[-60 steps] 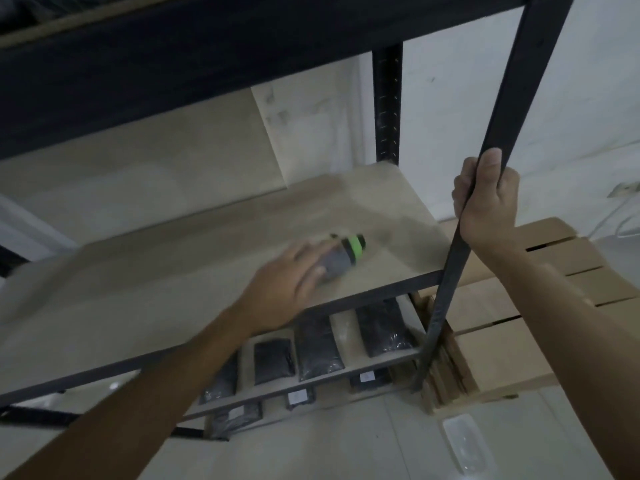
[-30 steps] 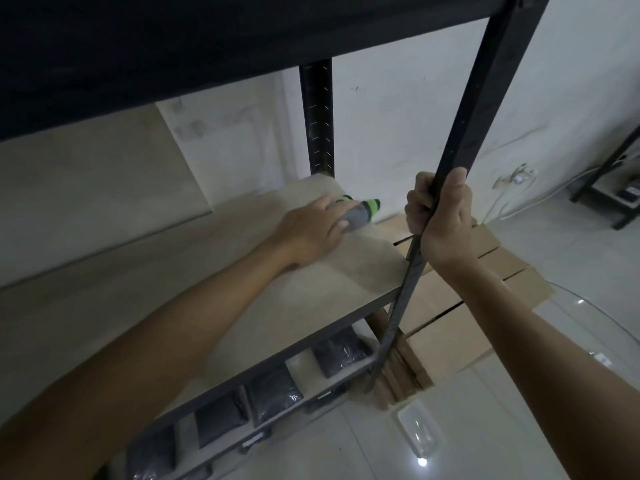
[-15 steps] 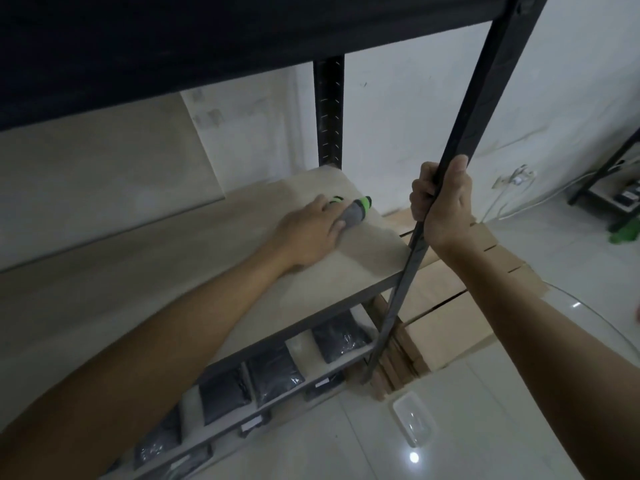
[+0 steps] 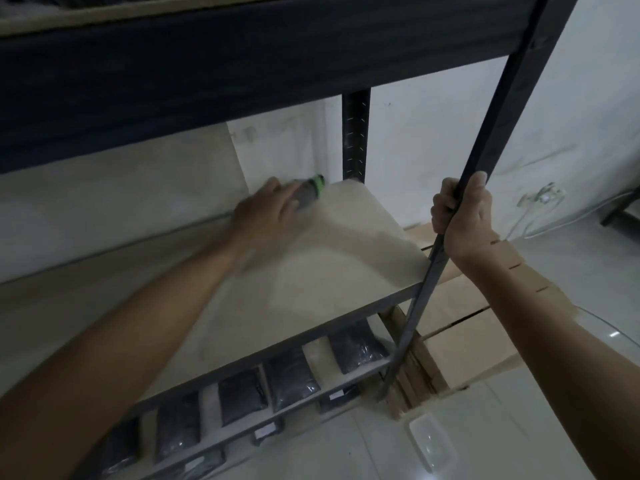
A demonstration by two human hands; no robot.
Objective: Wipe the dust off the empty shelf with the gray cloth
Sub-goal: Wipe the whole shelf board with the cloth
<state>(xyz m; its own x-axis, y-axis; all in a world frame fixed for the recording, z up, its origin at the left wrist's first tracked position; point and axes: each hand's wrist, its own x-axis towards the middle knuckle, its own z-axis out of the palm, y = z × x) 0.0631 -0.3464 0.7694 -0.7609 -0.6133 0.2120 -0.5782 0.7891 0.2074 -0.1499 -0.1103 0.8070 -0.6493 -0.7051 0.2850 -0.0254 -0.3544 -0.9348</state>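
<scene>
The fingers of the left hand are lying flat on the gray cloth, pressing it down at the far right corner of the shelf. The cloth is peeking out past the fingertips, gray with a green edge, blurry. The right hand is gripping the front post.

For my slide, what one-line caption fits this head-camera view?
Left hand presses the gray cloth along the empty shelf's back edge; right hand grips the front post.
</scene>
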